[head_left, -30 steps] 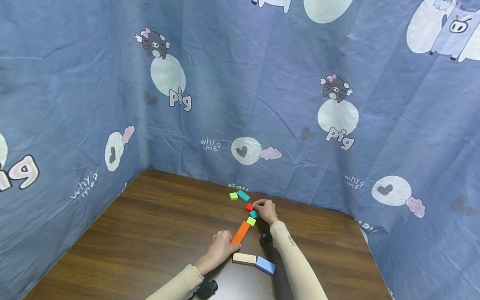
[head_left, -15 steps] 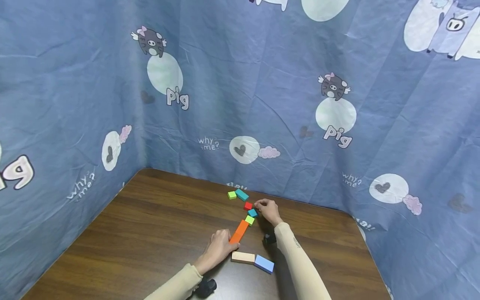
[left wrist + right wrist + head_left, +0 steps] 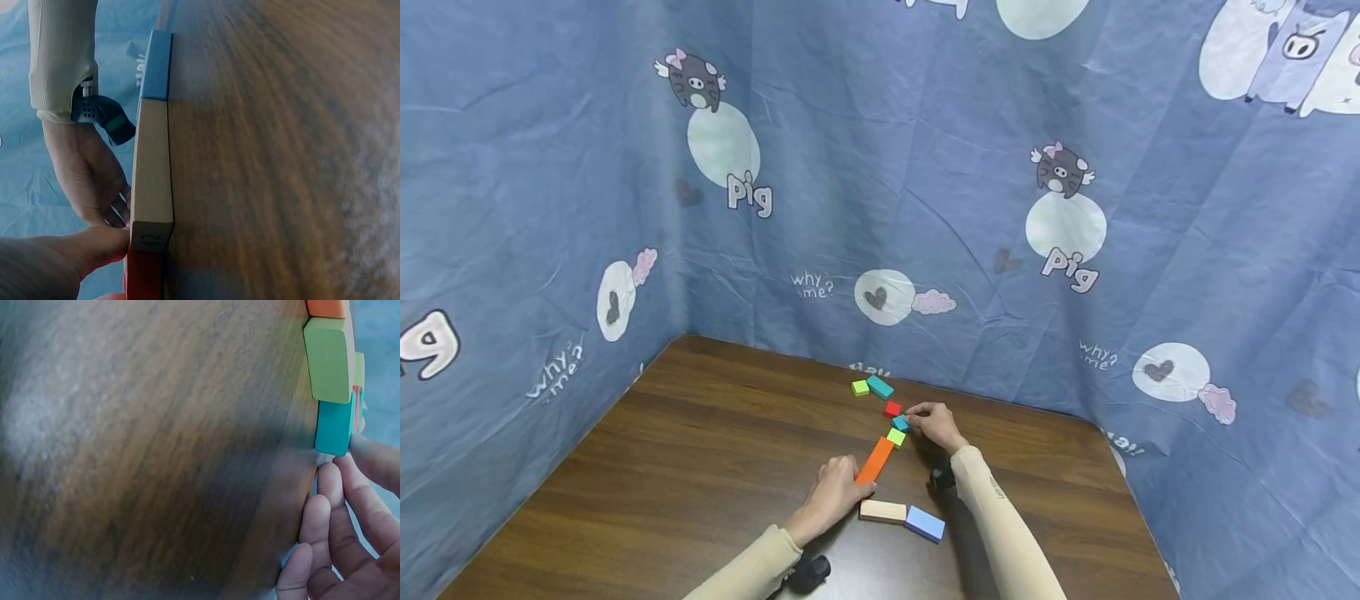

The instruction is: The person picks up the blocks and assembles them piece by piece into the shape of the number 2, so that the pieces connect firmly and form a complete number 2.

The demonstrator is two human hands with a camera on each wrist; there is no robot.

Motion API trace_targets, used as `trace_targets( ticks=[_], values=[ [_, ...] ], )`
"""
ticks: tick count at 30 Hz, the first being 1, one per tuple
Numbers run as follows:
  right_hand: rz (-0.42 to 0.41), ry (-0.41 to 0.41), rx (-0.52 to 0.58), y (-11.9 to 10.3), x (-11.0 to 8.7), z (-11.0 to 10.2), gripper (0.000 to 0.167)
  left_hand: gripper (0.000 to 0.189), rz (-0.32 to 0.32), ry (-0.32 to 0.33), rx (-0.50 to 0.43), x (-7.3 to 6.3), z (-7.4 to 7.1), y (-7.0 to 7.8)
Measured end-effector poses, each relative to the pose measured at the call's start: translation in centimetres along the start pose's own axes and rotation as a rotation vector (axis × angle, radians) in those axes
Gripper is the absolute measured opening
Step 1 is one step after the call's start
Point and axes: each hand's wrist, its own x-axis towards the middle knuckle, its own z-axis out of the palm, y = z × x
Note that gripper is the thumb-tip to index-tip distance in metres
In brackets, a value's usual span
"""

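In the head view, my left hand (image 3: 831, 493) grips the near end of a long orange strip (image 3: 875, 460), thumb on the near side; whether it is one block or two is hard to tell. My right hand (image 3: 936, 423) pinches the right corner of a small teal block (image 3: 900, 423) between thumb and index finger. The right wrist view shows the thumb tip (image 3: 359, 447) against that teal block (image 3: 334, 428), the other fingers below it. Between the orange strip and the teal block sits a lime-green block (image 3: 896, 437). A red block (image 3: 892, 409) lies just beyond the teal one.
Farther back lie a longer teal block (image 3: 880, 387) and another lime-green block (image 3: 860, 387). Nearer, a plain wooden block (image 3: 883, 512) meets a blue block (image 3: 924, 524) at an angle. Blue printed cloth (image 3: 820, 217) hangs behind and left of the brown table (image 3: 700, 467).
My right hand drew slightly away from the teal block half a second ago and is now back at its right corner. My left hand stays on the orange strip. The head view has shifted slightly.
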Motion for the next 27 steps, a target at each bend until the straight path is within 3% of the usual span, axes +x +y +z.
trace_targets(
  ticks=[9, 18, 27],
  values=[
    [0.006, 0.011, 0.040, 0.6, -0.3, 0.1, 0.019, 0.032, 0.013, -0.005, -0.006, -0.1, 0.2, 0.0],
    [0.007, 0.001, 0.177, 1.0, -1.7, -0.3, 0.031, 0.033, 0.015, -0.011, -0.015, 0.2, 0.5, -0.1],
    [-0.070, -0.209, 0.319, 1.5, -3.6, -0.8, 0.047, 0.034, -0.020, -0.019, -0.046, 0.6, 0.5, -0.4]
  ],
)
